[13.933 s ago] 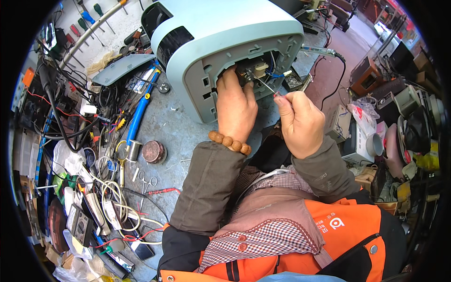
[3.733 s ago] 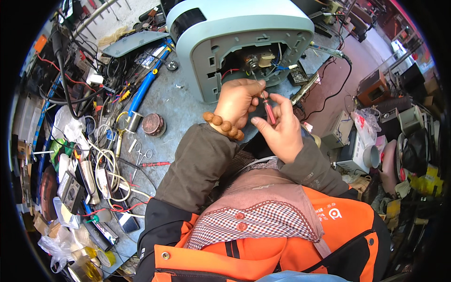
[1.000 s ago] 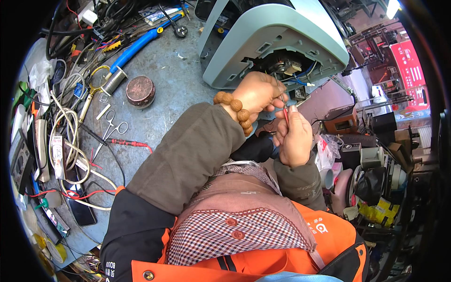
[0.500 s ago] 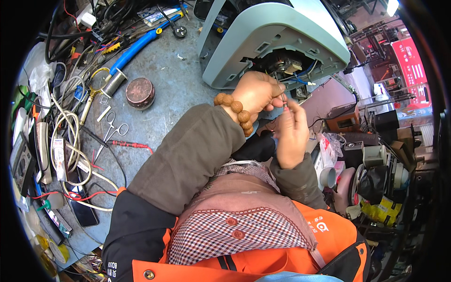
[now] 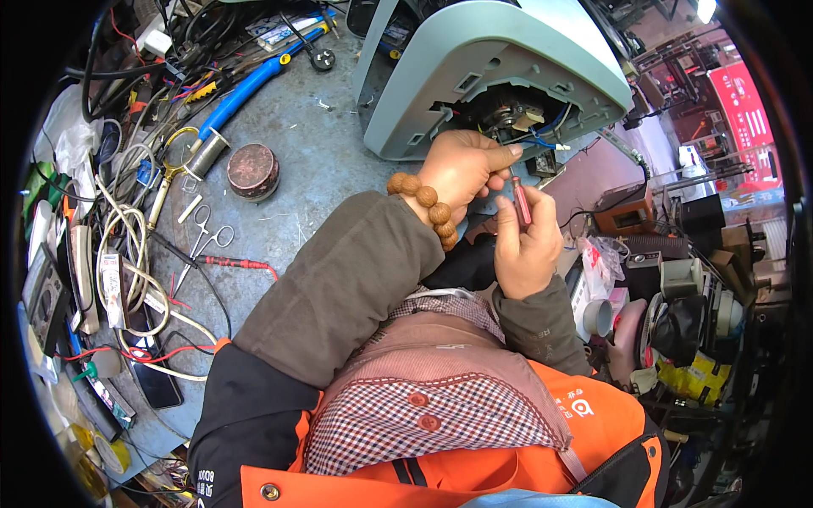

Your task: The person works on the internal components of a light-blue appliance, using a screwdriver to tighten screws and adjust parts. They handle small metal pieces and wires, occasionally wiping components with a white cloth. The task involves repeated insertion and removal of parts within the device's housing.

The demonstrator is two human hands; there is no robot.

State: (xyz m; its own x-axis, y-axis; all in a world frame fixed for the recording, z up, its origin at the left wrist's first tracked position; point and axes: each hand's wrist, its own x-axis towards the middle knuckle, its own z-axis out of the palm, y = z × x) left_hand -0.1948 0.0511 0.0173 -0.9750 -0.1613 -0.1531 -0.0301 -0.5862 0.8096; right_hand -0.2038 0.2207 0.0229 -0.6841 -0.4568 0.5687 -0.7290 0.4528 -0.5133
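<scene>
The right hand (image 5: 527, 241) is closed around a small red-handled tool (image 5: 520, 200), its shaft pointing up toward the left hand. The left hand (image 5: 461, 169), with a wooden bead bracelet (image 5: 423, 203) on its wrist, is curled with the fingertips pinched together just above the tool's tip; whatever it pinches is too small to make out. Both hands sit right in front of the open underside of a pale green machine housing (image 5: 474, 63), where a motor and blue and white wires (image 5: 542, 140) show in the cavity. The left forearm in its brown sleeve (image 5: 347, 279) crosses the grey workbench (image 5: 313, 144) and hides part of it. Further left lie a rusty round tin (image 5: 252, 170), a blue-handled tool (image 5: 246, 85), small scissors (image 5: 199, 245), a red probe (image 5: 233, 263) and a tangle of cables (image 5: 127, 245). To the right, cluttered boxes and parts (image 5: 677, 288) crowd the floor.
</scene>
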